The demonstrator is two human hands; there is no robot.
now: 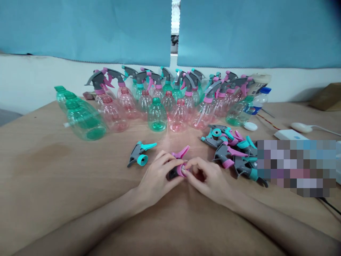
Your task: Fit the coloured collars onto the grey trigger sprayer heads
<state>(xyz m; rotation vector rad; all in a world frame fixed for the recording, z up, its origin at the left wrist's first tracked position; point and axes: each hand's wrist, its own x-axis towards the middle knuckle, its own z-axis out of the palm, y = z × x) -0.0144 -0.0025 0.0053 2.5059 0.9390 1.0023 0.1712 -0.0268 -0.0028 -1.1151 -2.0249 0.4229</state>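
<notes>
A pink-and-grey spray trigger head (182,170) is gripped in my left hand (160,170), low over the wooden table, its pink collar turned toward the right. My right hand (210,176) is closed in a pinch at the mouth of that collar. Something small and pale shows between its fingertips, too small to name. To the left of my left hand lies a turquoise-and-grey spray trigger head (138,154). On the other side, a pile of trigger heads (229,153) in grey, pink and turquoise rests close to my right hand.
Pink and green bottles stand in rows at the back, many topped with trigger heads. Open green bottles (87,121) are at the left, one green bottle (157,115) in front. A blue-capped bottle (259,101), a white mouse (301,127) and a brown box (327,97) sit right.
</notes>
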